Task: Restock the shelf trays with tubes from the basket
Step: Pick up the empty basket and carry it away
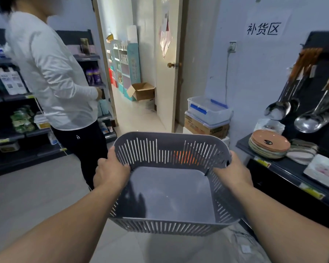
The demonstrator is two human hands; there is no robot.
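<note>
A grey slotted plastic basket (171, 190) hangs in front of me at waist height, above the floor. My left hand (110, 171) grips its left rim and my right hand (234, 171) grips its right rim by the handle cut-out. The basket's floor shows bare; no tubes are visible in it. Something orange glows through the slots of the far wall.
A person in a white top (53, 73) stands at the left before dark shelves of goods (13, 118). An open doorway (137, 73) lies ahead. Stacked plastic bins (209, 111) sit by the wall. A dark counter (285, 168) with plates and hanging ladles runs along the right.
</note>
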